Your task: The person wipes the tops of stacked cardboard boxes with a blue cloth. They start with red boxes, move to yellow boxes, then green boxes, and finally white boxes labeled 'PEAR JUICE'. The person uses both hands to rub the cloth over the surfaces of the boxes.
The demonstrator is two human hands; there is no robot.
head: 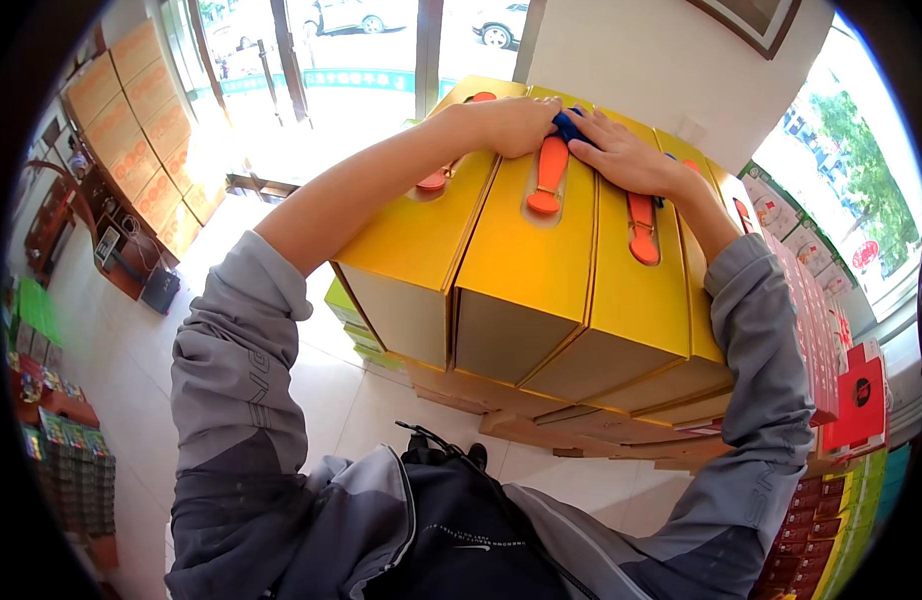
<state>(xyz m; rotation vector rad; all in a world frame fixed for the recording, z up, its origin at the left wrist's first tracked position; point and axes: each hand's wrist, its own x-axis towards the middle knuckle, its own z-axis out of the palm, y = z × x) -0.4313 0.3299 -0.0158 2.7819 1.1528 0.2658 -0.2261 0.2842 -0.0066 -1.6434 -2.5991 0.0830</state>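
Observation:
A blue cloth (571, 129) is bunched on top of a yellow gift box (532, 247), at the upper end of its orange strap handle (552, 169). My right hand (627, 154) lies over the cloth, palm down and thumb reaching toward the strap. Against the cloth's left side is my left hand (524, 124), its fingers curled toward the far edge of the box; whether they grip the cloth is hidden. Similar boxes stand tightly side by side: one box (408, 240) to the left and another box (641, 307) with its own orange strap (641, 232) to the right.
Brown cardboard (521, 431) lies beneath the yellow boxes, and green boxes (356, 322) are stacked to their left. Red gift bags (855, 401) and pink cartons (806, 337) stand at right. Glass doors (348, 90) lie beyond; orange cartons (142, 120) are piled at left.

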